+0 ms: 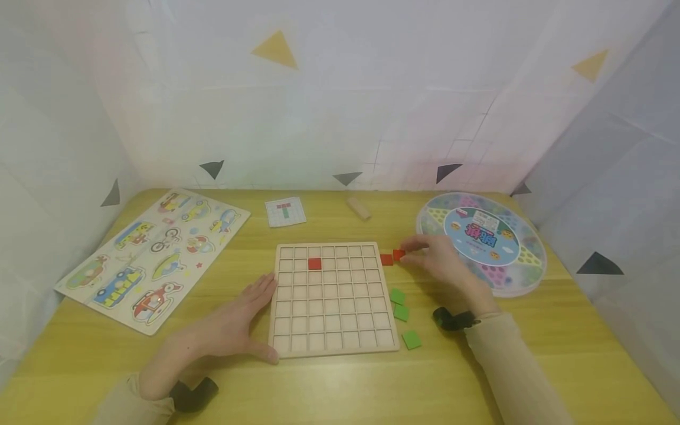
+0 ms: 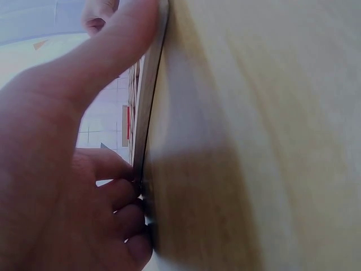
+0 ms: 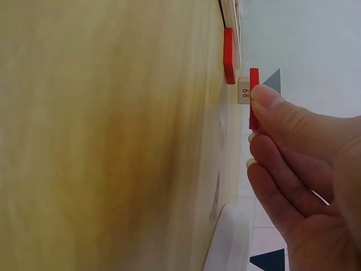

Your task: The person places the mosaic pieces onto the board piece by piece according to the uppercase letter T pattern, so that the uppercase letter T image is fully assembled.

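A wooden grid board (image 1: 333, 298) lies flat in the middle of the table, with one red tile (image 1: 314, 264) set in its second row. My left hand (image 1: 264, 319) rests flat on the table, fingers straight, its fingers (image 2: 121, 195) and thumb touching the board's left edge (image 2: 148, 113). Just right of the board's top corner my right hand (image 1: 408, 252) pinches a red tile (image 1: 399, 254) between thumb and fingertips (image 3: 265, 96). That tile (image 3: 254, 99) is held a little off the table. Another red tile (image 1: 386, 259) (image 3: 228, 55) lies beside it. Three green tiles (image 1: 401, 312) lie right of the board.
A vehicle peg puzzle (image 1: 154, 257) lies at the left. A small pattern card (image 1: 285, 211) and a wooden block (image 1: 358, 208) sit behind the board. A round plastic game box (image 1: 480, 242) stands at the right. White walls close in the table.
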### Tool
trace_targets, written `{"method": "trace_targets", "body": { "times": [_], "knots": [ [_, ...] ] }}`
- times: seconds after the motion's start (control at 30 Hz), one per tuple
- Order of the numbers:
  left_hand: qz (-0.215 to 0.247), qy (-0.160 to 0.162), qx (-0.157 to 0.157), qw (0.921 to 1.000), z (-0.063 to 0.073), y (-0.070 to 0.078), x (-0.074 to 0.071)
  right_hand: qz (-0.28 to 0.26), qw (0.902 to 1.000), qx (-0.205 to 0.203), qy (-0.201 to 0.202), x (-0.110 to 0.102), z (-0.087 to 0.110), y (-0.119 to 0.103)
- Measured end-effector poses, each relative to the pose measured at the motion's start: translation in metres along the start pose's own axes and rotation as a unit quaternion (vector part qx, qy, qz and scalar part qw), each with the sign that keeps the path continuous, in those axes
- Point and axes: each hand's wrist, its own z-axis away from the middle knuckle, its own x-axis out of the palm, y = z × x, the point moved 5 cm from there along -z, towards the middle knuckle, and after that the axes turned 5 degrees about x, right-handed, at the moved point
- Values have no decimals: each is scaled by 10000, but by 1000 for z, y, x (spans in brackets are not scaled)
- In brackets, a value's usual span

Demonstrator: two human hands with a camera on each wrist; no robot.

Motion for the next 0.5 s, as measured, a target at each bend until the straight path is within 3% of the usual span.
{"method": "trace_targets", "body": {
  "times": [0.5],
  "knots": [
    [5, 6, 27, 10000, 0, 0, 0, 17, 9999, -111, 127, -2, 2, -6]
  ]
}}
